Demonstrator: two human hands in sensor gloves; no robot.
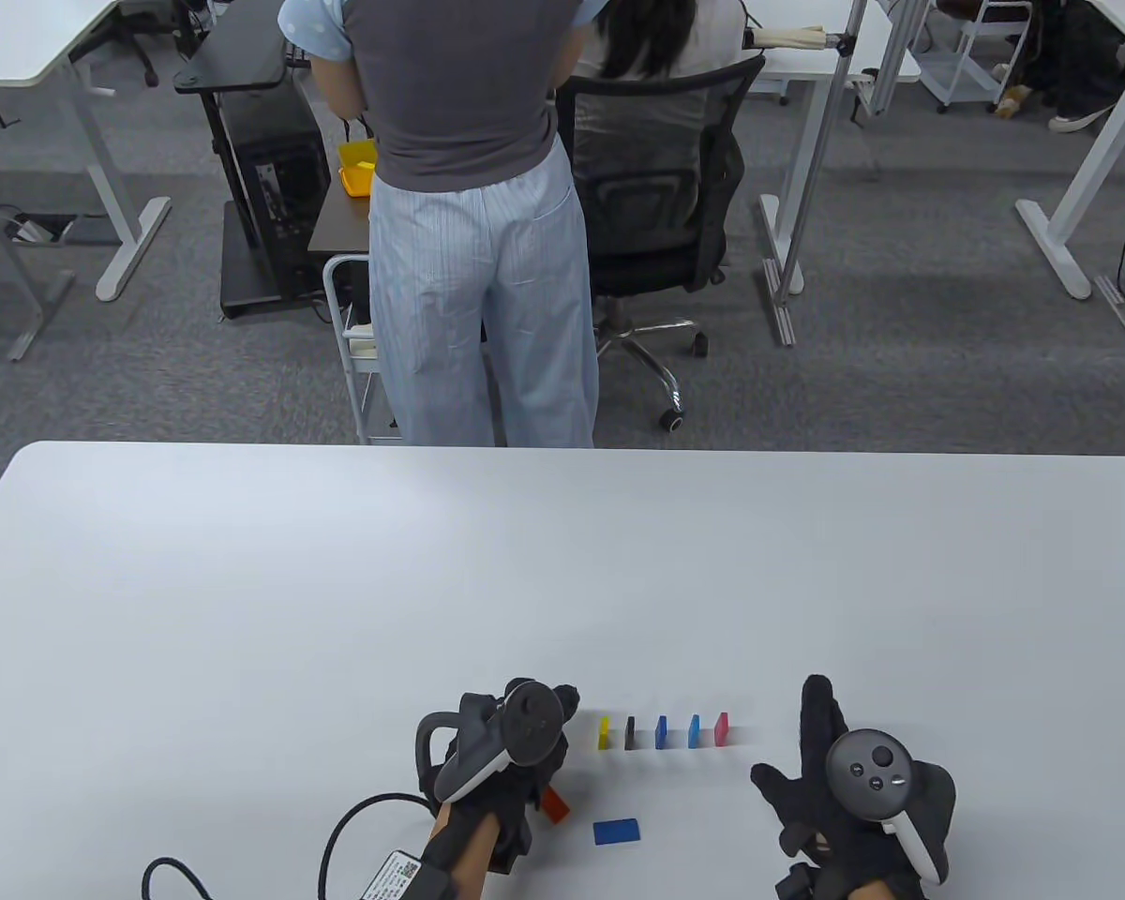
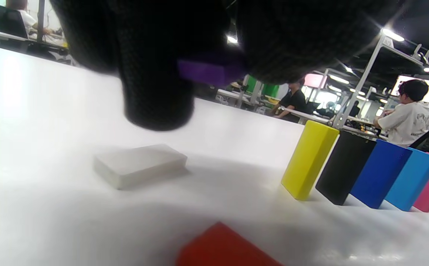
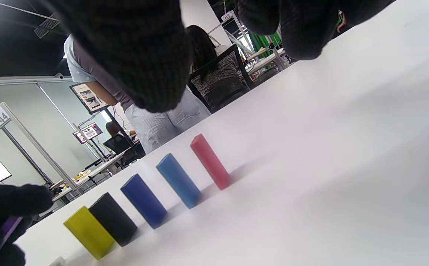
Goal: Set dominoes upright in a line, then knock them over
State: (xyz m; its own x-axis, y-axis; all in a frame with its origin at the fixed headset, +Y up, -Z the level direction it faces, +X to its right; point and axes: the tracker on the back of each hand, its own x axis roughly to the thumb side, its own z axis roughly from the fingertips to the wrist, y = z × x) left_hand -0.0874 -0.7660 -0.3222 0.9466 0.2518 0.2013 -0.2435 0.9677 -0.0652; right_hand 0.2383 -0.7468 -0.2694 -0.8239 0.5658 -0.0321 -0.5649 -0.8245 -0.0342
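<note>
Your left hand pinched a purple domino between its fingers, just left of the row of five upright dominoes on the surface. Your right hand rested with fingers straight, just right of the row's pink end, holding nothing.

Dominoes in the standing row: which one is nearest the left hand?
The yellow domino, at the row's left end, right beside the left hand. The black, dark blue, light blue and pink ones stand progressively farther right.
</note>
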